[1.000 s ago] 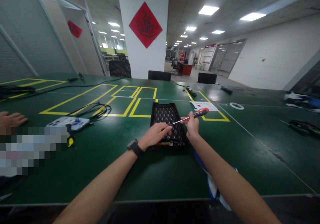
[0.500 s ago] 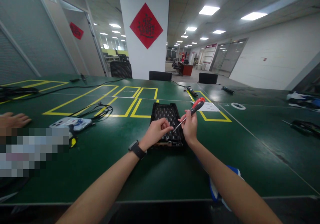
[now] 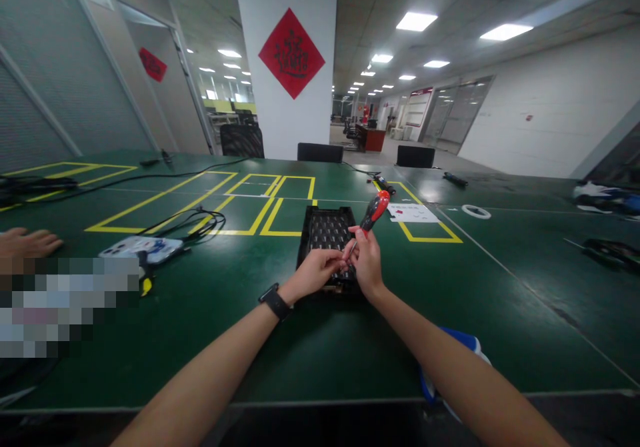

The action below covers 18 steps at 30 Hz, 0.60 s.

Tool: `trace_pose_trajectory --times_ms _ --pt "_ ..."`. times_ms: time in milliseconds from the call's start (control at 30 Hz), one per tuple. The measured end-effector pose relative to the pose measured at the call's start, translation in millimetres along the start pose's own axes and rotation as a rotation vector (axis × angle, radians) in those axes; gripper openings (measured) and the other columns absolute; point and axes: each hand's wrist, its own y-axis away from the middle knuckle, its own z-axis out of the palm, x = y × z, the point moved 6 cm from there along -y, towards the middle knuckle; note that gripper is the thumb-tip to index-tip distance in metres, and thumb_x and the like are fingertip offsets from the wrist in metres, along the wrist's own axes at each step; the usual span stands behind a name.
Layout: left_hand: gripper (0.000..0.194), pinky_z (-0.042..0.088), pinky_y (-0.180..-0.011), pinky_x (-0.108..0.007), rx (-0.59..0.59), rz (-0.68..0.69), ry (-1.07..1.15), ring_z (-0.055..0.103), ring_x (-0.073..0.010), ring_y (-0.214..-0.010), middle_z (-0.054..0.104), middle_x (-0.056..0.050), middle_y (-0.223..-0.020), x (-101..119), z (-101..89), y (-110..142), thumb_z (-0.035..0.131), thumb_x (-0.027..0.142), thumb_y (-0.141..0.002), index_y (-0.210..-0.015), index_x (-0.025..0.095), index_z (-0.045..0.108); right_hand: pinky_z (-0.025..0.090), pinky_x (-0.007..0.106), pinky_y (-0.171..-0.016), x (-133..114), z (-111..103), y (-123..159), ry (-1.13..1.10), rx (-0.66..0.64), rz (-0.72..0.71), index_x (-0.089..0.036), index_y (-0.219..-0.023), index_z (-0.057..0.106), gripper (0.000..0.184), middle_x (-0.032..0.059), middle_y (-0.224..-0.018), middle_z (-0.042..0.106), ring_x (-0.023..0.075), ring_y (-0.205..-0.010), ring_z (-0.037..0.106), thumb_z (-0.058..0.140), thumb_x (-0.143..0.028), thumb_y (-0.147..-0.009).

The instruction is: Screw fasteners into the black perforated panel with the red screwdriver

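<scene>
A black slotted tray-like part (image 3: pixel 326 230) lies on the green table (image 3: pixel 300 340) in front of me. My right hand (image 3: pixel 367 260) grips a screwdriver with a red and black handle (image 3: pixel 374 211), held steeply with its tip down at the part's near end. My left hand (image 3: pixel 316 270) rests on the part's near edge with fingers pinched right beside the screwdriver's tip; what they pinch is too small to make out. A dark watch (image 3: pixel 273 300) sits on my left wrist.
Another person's hand (image 3: pixel 27 242) lies on the table at far left. A phone-like device (image 3: pixel 141 248) and black cables (image 3: pixel 197 220) lie left of the part. A white paper (image 3: pixel 413 213), a tape ring (image 3: pixel 475 211) and dark tools sit to the right. Yellow tape lines mark the table.
My right hand has swung the screwdriver from nearly level to steeply upright and moved left toward my left hand. The two hands have come together over the part's near end.
</scene>
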Motion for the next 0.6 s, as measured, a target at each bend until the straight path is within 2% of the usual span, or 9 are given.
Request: trace_pose_trajectory --times_ms 133,267,367,500,600 --pt "0.018 0.037 -0.056 -0.018 0.055 -0.027 -0.010 0.049 -0.0087 -0.059 0.058 0.000 -0.068 -4.3 -0.2 -0.4 0.055 0.029 -0.078 -0.081 0.012 0.060 0.029 0.015 -0.039 -0.7 -0.8 3.1 0.049 0.041 -0.051 -0.018 -0.094 0.048 0.025 -0.0082 -0.046 0.044 0.0048 -0.037 0.037 0.041 -0.042 -0.085" --pt "0.022 0.035 -0.051 -0.017 0.070 -0.063 0.023 0.045 -0.0076 -0.054 0.055 0.002 -0.062 -13.4 1.6 -1.4 0.063 0.033 -0.071 -0.076 0.012 0.057 0.032 0.016 -0.041 -0.7 1.4 5.1 0.055 0.019 -0.075 -0.019 -0.093 0.048 0.023 -0.0085 -0.047 0.043 0.0051 -0.039 0.038 0.043 -0.039 -0.085" --pt "0.020 0.038 -0.056 -0.018 0.045 -0.057 0.046 0.049 -0.0092 -0.059 0.059 0.000 -0.067 -14.6 2.7 -1.3 0.061 0.031 -0.073 -0.076 0.011 0.059 0.031 0.016 -0.040 -0.2 2.8 5.6 0.045 -0.007 -0.068 -0.019 -0.094 0.048 0.022 -0.0086 -0.047 0.042 0.0054 -0.039 0.038 0.044 -0.039 -0.085" --pt "0.020 0.042 -0.065 -0.021 -0.045 -0.021 0.094 0.056 -0.0118 -0.068 0.063 -0.002 -0.072 -6.4 5.0 -0.5 0.051 0.027 -0.080 -0.075 0.011 0.062 0.026 0.016 -0.037 -0.6 2.7 5.9 0.058 -0.025 -0.039 -0.019 -0.095 0.049 0.024 -0.0082 -0.047 0.043 0.0049 -0.036 0.034 0.041 -0.040 -0.086" --pt "0.021 0.041 -0.063 -0.020 -0.043 -0.017 0.073 0.055 -0.0111 -0.066 0.063 -0.002 -0.070 -2.2 3.9 -1.1 0.050 0.027 -0.080 -0.075 0.011 0.062 0.027 0.016 -0.038 -3.0 2.1 6.5 0.077 -0.021 -0.055 -0.019 -0.095 0.050 0.025 -0.0079 -0.048 0.042 0.0050 -0.037 0.035 0.040 -0.040 -0.086"
